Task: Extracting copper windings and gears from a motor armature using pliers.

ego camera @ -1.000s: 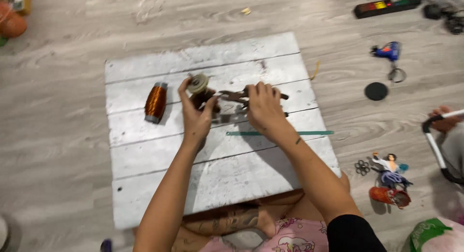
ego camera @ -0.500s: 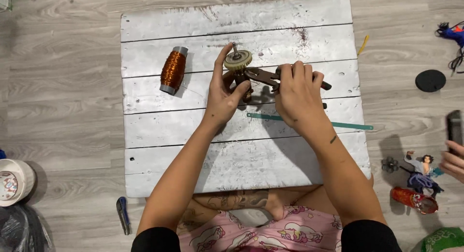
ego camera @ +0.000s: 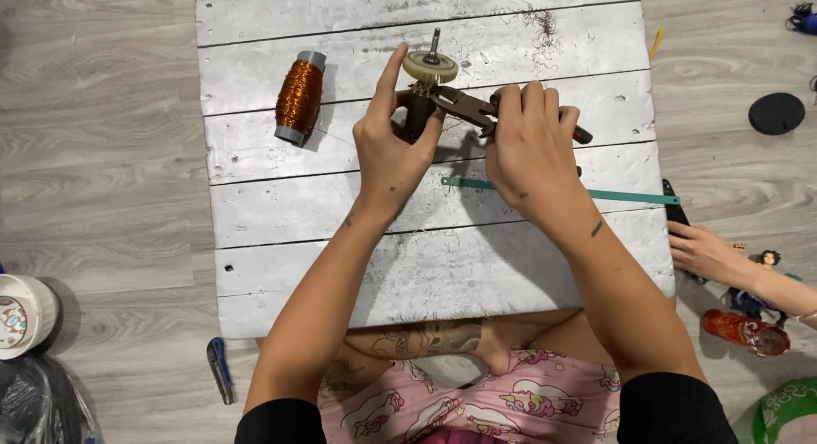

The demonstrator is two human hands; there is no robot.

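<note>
Looking down from my head camera: my left hand [ego camera: 390, 150] has its grip closed around a small motor rotor [ego camera: 423, 95], held upright over the far half of the white plank surface [ego camera: 340, 223], its pale disc and shaft on top. My right hand [ego camera: 529, 146] is closed around the handles of pliers [ego camera: 464, 105], whose tips meet the rotor just below the disc. A copper wire spool [ego camera: 299, 97] lies to the left, apart. A green strip [ego camera: 621, 194] lies near my right wrist. Another person's hand [ego camera: 702, 250] rests on the floor at the right.
</note>
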